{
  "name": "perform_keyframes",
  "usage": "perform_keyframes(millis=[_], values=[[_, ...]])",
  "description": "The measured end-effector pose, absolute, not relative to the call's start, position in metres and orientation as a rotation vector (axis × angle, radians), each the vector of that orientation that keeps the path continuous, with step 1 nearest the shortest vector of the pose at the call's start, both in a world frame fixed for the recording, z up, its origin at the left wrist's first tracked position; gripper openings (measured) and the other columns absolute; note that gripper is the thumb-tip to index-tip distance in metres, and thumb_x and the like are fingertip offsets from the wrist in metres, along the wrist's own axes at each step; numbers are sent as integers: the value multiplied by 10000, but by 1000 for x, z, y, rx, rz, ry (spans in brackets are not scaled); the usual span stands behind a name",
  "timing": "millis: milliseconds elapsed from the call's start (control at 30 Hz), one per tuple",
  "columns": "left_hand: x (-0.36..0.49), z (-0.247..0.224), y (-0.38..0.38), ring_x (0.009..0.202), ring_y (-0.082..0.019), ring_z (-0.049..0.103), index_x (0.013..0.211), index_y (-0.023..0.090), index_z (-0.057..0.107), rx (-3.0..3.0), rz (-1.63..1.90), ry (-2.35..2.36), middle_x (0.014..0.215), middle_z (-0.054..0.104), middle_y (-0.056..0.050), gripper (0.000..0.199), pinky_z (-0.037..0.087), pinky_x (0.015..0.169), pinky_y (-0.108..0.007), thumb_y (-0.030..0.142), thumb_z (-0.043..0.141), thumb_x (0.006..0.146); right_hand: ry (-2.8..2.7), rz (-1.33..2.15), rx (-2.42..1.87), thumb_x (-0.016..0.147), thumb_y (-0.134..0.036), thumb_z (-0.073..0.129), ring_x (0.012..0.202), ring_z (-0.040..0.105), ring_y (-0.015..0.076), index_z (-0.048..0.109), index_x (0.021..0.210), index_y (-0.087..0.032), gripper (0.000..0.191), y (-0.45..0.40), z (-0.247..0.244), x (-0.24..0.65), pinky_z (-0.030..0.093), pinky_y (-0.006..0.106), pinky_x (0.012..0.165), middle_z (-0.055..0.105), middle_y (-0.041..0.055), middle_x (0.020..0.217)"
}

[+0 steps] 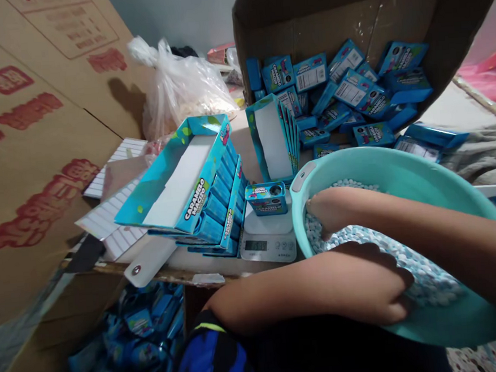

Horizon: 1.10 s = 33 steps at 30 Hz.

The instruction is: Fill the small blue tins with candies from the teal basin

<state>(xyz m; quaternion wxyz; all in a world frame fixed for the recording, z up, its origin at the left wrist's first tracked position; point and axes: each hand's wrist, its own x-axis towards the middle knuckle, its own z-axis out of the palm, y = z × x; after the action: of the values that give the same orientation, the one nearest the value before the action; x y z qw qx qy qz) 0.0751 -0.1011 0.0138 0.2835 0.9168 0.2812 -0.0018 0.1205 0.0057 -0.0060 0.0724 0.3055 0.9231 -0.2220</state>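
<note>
A turquoise basin (456, 188) holds many small pale blue and white candies (428, 272). My right hand (324, 212) reaches into it at the left side, its fingers pressed down among the candies and mostly hidden. My left hand (369, 279) lies across the basin's near side with its fingers curled closed; whatever they hold, if anything, is out of sight. Just left of the basin, a small blue candy box (268, 200) rests on a white digital scale (269, 249), apart from both hands.
Stacked blue display trays (209, 205) stand left of the scale, with nested trays (270, 145) behind it. A carton (406, 16) of blue boxes lies at the back. More blue packs (143, 335) sit below the table edge. A plastic bag (185, 82) and large cardboard (38, 166) are left.
</note>
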Motion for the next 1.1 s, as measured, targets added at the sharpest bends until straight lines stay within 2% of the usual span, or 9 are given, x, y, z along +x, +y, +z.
perform_keyframes(millis=[100,200,300,400,500,600,733,900,1100], values=[[75,14,-101,738,-219,655,982,132,725,2458,-4,754,850,719,-112,365,463,618,-338,374,453,960,2548,-487,795,499,-96,879,642,654,282,504,418,-209,400,1,0,116,534,460,741,519,4,496],[75,14,-102,750,-225,659,976,134,723,2460,19,746,844,720,-110,369,473,637,-345,381,448,975,2520,-396,718,629,-22,755,628,625,249,378,372,-218,497,-3,14,114,518,433,756,430,-12,451],[75,14,-103,809,-240,671,1020,140,711,2474,20,757,900,728,-120,376,485,681,-358,396,436,991,2546,-442,644,697,-18,673,527,513,168,343,381,-215,497,-3,30,116,472,345,662,356,-32,424],[74,14,-103,873,-261,671,1067,143,695,2480,8,773,977,725,-128,394,487,709,-375,414,415,1004,2559,-493,635,724,5,619,469,366,112,359,402,-203,464,0,44,121,386,305,586,355,-36,438],[74,13,-102,903,-276,665,1082,143,687,2471,-6,762,990,716,-133,409,483,718,-384,437,413,1007,2575,-502,682,727,14,598,471,247,86,329,419,-197,461,4,52,125,299,294,544,334,-38,467],[75,11,-102,941,-283,660,1096,145,685,2477,-7,761,1010,710,-138,415,479,733,-379,447,415,1004,2614,-536,708,765,-50,593,495,186,93,309,462,-195,440,10,56,130,223,304,516,305,-35,501],[76,11,-101,954,-285,652,1128,143,687,2490,-36,764,1012,704,-130,428,474,757,-381,442,407,1002,2756,-555,709,799,-66,554,536,257,109,404,558,-190,310,17,64,136,208,319,523,401,-18,569],[75,13,-101,956,-292,656,1111,152,699,2460,-3,773,1000,717,-127,421,478,744,-384,445,420,996,3052,-638,691,882,-108,531,654,437,122,564,711,-164,182,19,62,129,299,286,612,588,25,733],[73,18,-104,849,-272,684,1096,151,715,2426,5,826,961,737,-136,402,477,663,-357,425,444,982,3403,-641,748,983,-178,520,787,518,158,658,872,-128,184,11,40,106,375,283,712,610,75,892]])
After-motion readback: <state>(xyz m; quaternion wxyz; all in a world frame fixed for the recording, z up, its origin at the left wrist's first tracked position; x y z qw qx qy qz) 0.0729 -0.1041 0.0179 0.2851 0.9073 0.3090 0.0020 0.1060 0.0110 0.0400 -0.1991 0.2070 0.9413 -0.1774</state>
